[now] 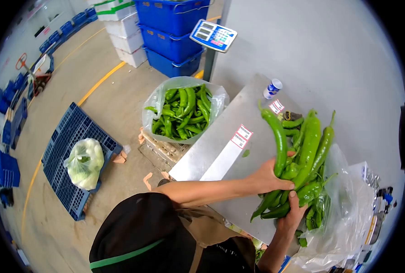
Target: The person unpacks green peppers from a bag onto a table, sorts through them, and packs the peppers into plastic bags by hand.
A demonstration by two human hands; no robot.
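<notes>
Both hands hold a bunch of long green peppers [309, 145] above the metal table. My left hand [268, 177] comes in from the left, its thumb across the peppers and its other fingers partly hidden behind them. From below, my right hand [294, 211] grips the same bunch, thumb up against it; most of its fingers are covered. The peppers fan out in different directions, stems mostly upward. Just right of the hands lies a clear plastic bag [343, 218], with more peppers and some leaves at its near side.
The metal table [252, 168] carries a label strip [225, 157] and a small can [272, 89]. Beside it stands an open bag of peppers [182, 113], below a scale display [213, 35]. Blue crates [170, 41] are stacked behind. A blue pallet [59, 157] holds a bagged pale vegetable [85, 164].
</notes>
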